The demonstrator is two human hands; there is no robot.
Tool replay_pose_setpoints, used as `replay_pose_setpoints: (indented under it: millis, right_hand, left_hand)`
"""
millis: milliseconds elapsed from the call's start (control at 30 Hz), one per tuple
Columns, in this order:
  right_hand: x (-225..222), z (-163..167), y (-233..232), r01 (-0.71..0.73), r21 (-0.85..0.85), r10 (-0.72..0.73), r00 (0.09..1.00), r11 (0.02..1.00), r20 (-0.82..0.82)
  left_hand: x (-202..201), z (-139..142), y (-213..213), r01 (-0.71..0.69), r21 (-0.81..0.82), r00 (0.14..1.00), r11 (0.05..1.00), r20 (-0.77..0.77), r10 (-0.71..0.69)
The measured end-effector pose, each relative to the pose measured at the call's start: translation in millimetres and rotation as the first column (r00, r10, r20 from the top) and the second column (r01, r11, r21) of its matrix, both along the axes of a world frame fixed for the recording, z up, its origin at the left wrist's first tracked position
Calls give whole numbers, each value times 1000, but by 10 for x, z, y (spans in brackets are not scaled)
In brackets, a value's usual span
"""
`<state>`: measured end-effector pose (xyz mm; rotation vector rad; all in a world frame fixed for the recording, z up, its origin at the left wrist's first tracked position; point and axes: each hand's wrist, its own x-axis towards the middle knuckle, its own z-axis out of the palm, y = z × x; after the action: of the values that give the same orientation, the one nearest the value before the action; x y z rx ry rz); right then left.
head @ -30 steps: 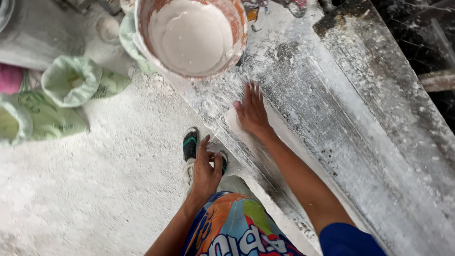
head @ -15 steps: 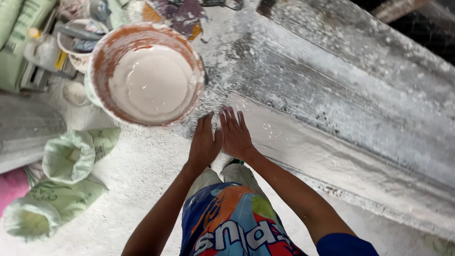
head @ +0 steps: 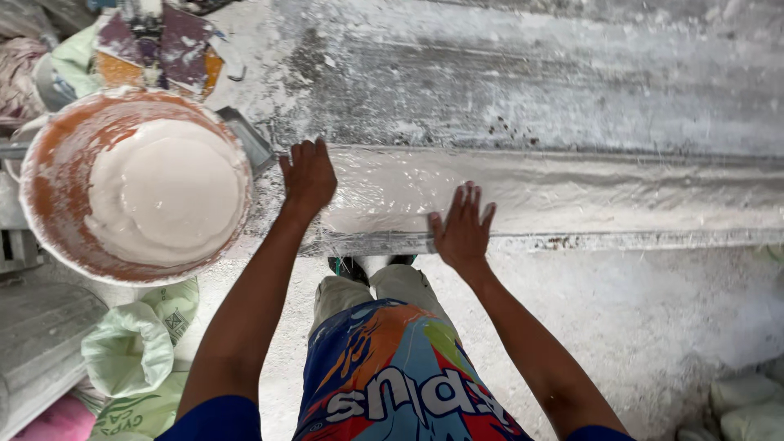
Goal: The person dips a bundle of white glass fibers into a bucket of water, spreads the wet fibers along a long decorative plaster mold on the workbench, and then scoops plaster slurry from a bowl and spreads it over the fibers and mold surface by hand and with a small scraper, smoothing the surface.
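Both hands, left hand (head: 308,177) and right hand (head: 462,230), press flat with fingers spread on the long wet white plaster strip (head: 588,196) along the crusted desk (head: 531,73); a round orange bucket of creamy plaster (head: 139,192) sits left.

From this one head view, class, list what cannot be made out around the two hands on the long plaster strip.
- Palms of the left hand and right hand: pressed face down on the plaster strip.
- The strip's right end: cut off by the frame edge.
- Depth of the mix in the bucket: the white surface hides it.
- Feet: only a sandal shows above the shorts.
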<state>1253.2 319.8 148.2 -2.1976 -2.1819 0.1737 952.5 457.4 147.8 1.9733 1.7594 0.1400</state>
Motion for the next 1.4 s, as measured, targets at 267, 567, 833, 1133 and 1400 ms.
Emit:
replay_pose_setpoints:
  millis: [267, 567, 833, 1133, 1400]
  right_hand:
    - [-41, -64, -154, -41, -49, 39, 998, 998, -53]
    - [-66, -16, -437, -186, -19, 184, 980, 982, -78]
    - [-21, -99, -377, -391, 18, 392, 920, 920, -5]
    - [126, -116, -439, -507, -24, 507, 862, 862, 5]
    - [166, -45, -512, -465, -54, 463, 885, 883, -51]
  left_hand:
    - [43, 110, 166, -50, -144, 997, 988, -59, 42]
    - [-130, 107, 78, 160, 52, 985, 986, -81, -155]
    - [-128, 46, 44, 169, 88, 983, 982, -91, -161]
    - [-166, -11, 60, 144, 76, 977, 987, -167, -130]
    - [-233, 55, 12, 380, 154, 879, 912, -369, -304]
